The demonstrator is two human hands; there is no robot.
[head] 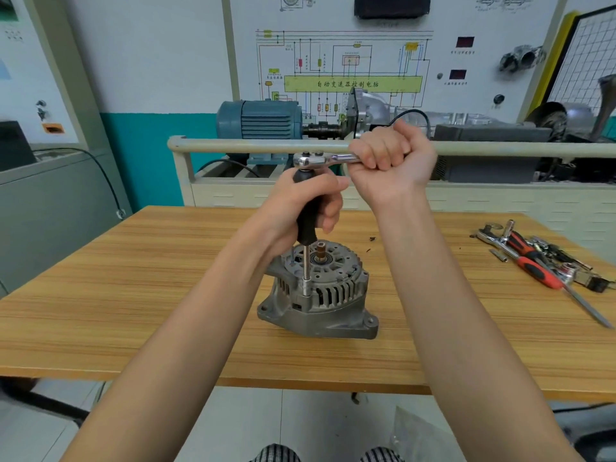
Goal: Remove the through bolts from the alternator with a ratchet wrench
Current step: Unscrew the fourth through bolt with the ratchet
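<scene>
A grey alternator (328,295) stands on the wooden table (133,295), shaft end up. A chrome ratchet wrench (316,160) sits level on top of a black-handled extension (306,225). The extension's steel shaft runs straight down to a socket (306,287) seated on a through bolt at the alternator's front left rim. My left hand (306,208) grips the black extension handle. My right hand (390,155) grips the ratchet handle, which points to the right. A second bolt (292,256) stands partly raised just left of the shaft.
Loose tools lie at the table's right end: red-handled screwdrivers (533,265), a spanner (490,236), sockets and a long blade. Behind the table stands a training rig with a blue motor (260,120) and a beige rail (233,145). A plastic bag (420,435) lies on the floor.
</scene>
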